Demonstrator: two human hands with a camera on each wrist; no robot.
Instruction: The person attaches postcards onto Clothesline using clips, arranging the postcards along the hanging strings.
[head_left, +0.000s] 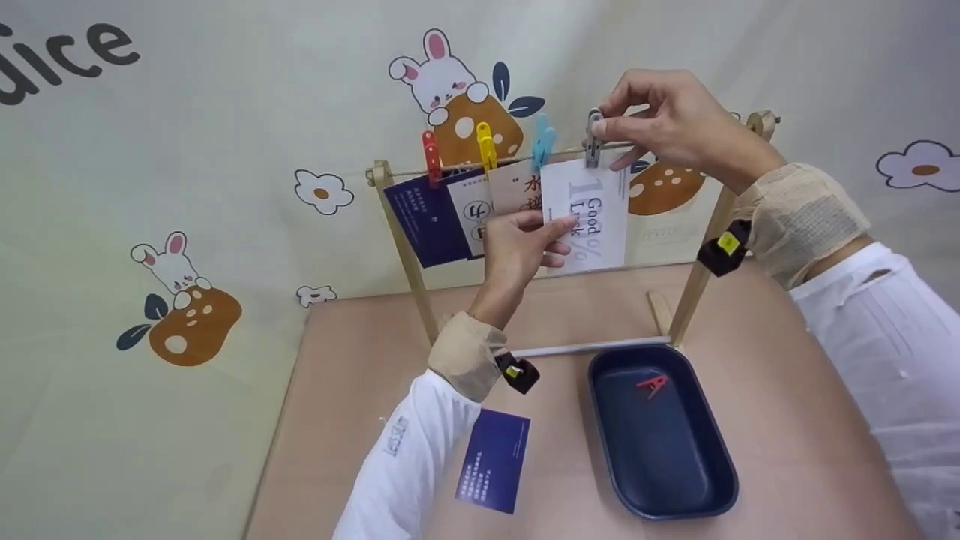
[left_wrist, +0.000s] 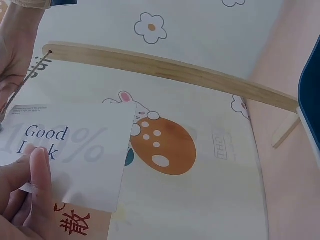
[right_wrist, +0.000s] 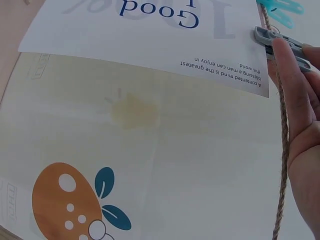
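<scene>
A white card (head_left: 600,247) printed "Good Luck" hangs at the twine (right_wrist: 283,150) strung across a wooden frame. My left hand (head_left: 517,251) pinches its left side, thumb in front and fingers behind. Up at the card's top edge, my right hand (head_left: 667,120) pinches a grey clothespin (right_wrist: 280,40) between thumb and fingers. The clothespin straddles the twine and overlaps the card's top edge. To the left, red (head_left: 430,157), yellow (head_left: 486,146) and light blue (head_left: 543,142) clothespins hold a dark blue card (head_left: 420,225), a white card (head_left: 469,199) and a beige card (head_left: 510,187).
On the pinkish table (head_left: 360,375) stands a dark blue tray (head_left: 600,435) with a red clothespin (head_left: 654,385) inside. Another dark blue card (head_left: 495,461) lies flat under my left forearm. The frame's right post (head_left: 701,277) rises behind my right wrist, before a printed backdrop (head_left: 247,112).
</scene>
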